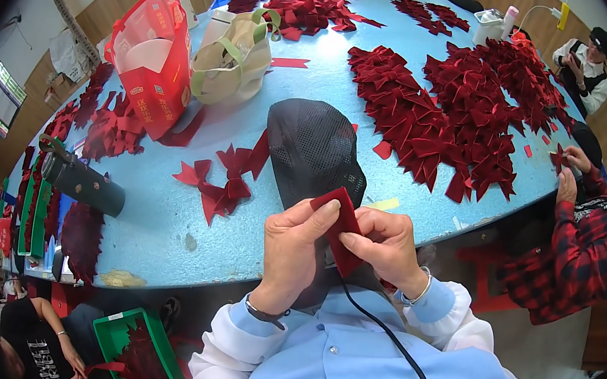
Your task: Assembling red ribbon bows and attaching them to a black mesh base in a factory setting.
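Note:
A strip of dark red velvet ribbon (344, 241) is stretched between my two hands, above the near edge of the blue table. My left hand (296, 239) pinches its upper end, thumb on top. Lower down, my right hand (384, 244) grips the ribbon's right edge between thumb and fingers. Just beyond my hands a black mesh cap (315, 147) lies on the table. Two red velvet bows (225, 187) rest to the left of the cap.
Rows of red bows (416, 128) cover the table's right side. A red paper bag (154, 72), a beige bag (231, 67) and a dark bottle (83, 181) stand left. A green crate (145, 372) holds bows at lower left. Other people work at both sides.

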The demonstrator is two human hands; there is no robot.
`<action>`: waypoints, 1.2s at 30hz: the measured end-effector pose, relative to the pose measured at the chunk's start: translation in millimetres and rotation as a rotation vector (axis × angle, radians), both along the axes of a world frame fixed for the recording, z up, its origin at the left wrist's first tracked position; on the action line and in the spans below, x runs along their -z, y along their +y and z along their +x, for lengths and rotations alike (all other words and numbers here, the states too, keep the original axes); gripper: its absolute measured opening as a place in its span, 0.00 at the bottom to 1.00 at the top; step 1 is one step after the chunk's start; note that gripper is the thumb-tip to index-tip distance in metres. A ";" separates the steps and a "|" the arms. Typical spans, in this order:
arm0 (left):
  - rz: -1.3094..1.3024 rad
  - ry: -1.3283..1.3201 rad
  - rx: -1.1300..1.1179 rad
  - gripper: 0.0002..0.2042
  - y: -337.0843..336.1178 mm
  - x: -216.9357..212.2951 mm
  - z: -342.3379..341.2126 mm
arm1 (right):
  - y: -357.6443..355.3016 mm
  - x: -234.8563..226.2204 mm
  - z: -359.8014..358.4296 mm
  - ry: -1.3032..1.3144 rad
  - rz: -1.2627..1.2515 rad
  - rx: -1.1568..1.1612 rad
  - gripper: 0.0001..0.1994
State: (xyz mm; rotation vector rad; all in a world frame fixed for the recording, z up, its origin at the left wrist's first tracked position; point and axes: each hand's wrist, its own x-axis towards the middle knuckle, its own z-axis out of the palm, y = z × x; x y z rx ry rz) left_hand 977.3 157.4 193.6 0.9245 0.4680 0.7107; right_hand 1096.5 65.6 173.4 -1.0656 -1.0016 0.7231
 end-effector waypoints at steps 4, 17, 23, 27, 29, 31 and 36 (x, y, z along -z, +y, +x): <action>0.008 0.017 -0.096 0.07 -1.7 4.3 6.2 | 1.4 9.8 1.8 0.034 -0.060 -0.003 0.06; 0.126 -0.037 -0.147 0.10 5.1 4.4 2.3 | -0.7 4.9 7.1 -0.016 0.087 -0.008 0.06; 0.017 -0.082 -0.083 0.11 10.0 -1.0 -6.6 | -2.9 4.5 1.0 0.230 0.004 0.004 0.04; 0.000 -0.054 -0.015 0.11 10.4 -7.5 -14.6 | -2.3 2.7 4.6 0.306 -0.024 -0.092 0.04; -0.019 -0.026 0.037 0.12 8.0 -9.8 -17.5 | -1.9 2.4 10.5 0.305 -0.033 -0.146 0.05; -0.014 -0.012 0.058 0.12 5.1 -12.2 -18.8 | -0.2 2.6 17.3 -0.008 -0.001 -0.155 0.06; 0.023 0.040 0.104 0.13 -1.4 -15.8 -22.4 | -2.3 5.8 24.9 -0.247 0.044 -0.023 0.09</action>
